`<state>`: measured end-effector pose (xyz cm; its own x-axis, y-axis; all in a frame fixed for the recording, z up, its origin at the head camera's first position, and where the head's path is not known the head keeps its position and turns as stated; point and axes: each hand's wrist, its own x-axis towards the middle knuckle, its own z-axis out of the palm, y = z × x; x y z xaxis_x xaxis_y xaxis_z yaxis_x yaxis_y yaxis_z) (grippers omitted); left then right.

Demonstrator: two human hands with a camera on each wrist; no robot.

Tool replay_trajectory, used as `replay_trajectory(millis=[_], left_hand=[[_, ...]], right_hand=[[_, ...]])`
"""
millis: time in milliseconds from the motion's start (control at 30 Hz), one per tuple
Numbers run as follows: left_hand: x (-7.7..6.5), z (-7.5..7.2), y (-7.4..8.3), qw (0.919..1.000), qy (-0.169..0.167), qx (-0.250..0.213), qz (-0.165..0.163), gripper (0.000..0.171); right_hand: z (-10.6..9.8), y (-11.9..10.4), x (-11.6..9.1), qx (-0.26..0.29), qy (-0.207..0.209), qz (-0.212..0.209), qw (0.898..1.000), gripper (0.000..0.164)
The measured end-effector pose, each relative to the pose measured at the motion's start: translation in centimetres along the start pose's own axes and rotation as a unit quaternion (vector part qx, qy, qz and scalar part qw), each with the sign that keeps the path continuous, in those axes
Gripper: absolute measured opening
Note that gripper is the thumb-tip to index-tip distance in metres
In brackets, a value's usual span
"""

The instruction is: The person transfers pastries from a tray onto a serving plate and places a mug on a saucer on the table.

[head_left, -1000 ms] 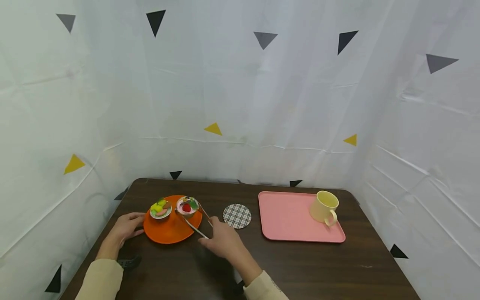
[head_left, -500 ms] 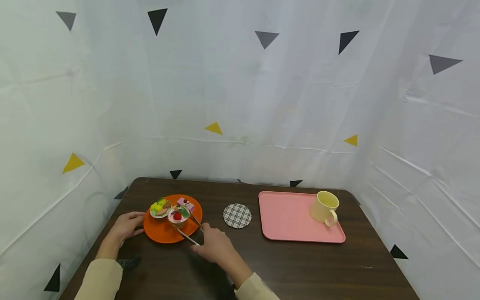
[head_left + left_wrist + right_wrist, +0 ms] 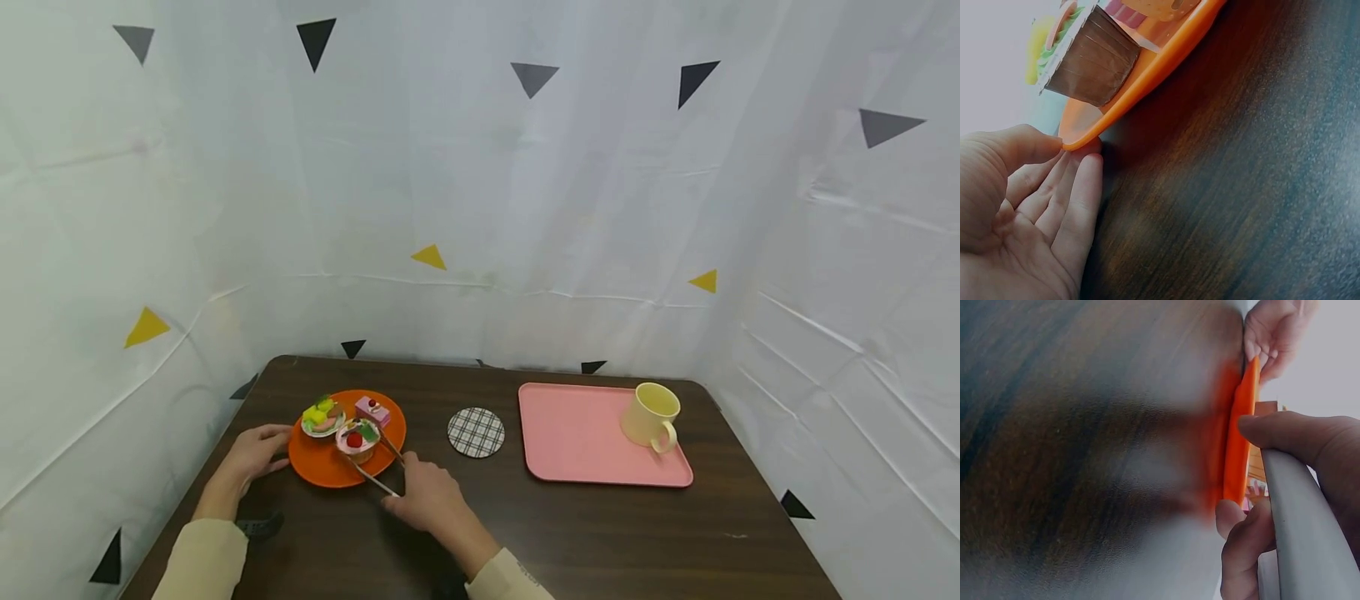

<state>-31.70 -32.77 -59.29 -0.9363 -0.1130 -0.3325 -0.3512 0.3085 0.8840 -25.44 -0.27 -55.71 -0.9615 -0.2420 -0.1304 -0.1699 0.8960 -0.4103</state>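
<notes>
Pink-frosted cupcake (image 3: 356, 448): sitting on orange plate (image 3: 317, 467), between tips of tongs (image 3: 372, 477) | right hand (image 3: 431, 496): gripping tongs | left hand (image 3: 253, 454): pinching plate rim | yellow-topped cupcake (image 3: 321, 417), pink cake slice (image 3: 372, 411): sharing plate | checked disc (image 3: 476, 432), pink tray (image 3: 570, 433) bearing yellow mug (image 3: 647, 418): lying rightward on table (image 3: 615, 542)

Head view: camera high above near side of counter (image 3: 600, 533), facing forward and down; widest and farthest of three, reaching white backdrop (image 3: 480, 183). Left wrist view: low, close, tilted, looking past left hand (image 3: 1029, 212) to rim of orange plate (image 3: 322, 468). Right wrist view: close, turned sideways, counter along left side, looking past right hand (image 3: 431, 500) at plate edge-on. Shared by all three: plate, left hand, counter. Shared by head and right wrist: right hand.
</notes>
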Motion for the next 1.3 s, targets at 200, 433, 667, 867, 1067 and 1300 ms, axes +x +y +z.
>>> replay_trajectory(millis=[200,433,667,867,1067,1300], left_hand=[[-0.17,0.01,0.12,1.0,0.001,0.005,0.003,0.058],[-0.24,-0.11,0.06,1.0,0.001,0.001,0.0,0.059],[-0.26,-0.1,0.18,1.0,-0.002,0.005,0.002,0.06],[-0.08,-0.07,0.05,1.0,-0.001,0.002,0.0,0.06],[-0.02,-0.28,-0.16,1.0,-0.002,0.009,0.003,0.056],[0.16,-0.29,-0.46,1.0,-0.001,0.009,0.003,0.057]], right_hand=[[0.06,-0.05,0.06,-0.01,0.006,-0.002,1.0,0.077],[-0.19,-0.19,0.06,-0.002,0.001,0.002,1.0,0.078],[-0.44,-0.26,-0.13,0.007,-0.008,0.007,1.0,0.078],[-0.53,-0.08,-0.28,0.012,-0.007,0.006,1.0,0.079],[-0.36,0.3,-0.24,0.02,-0.011,0.007,1.0,0.08],[-0.26,0.48,-0.11,0.031,-0.018,0.004,0.999,0.087]])
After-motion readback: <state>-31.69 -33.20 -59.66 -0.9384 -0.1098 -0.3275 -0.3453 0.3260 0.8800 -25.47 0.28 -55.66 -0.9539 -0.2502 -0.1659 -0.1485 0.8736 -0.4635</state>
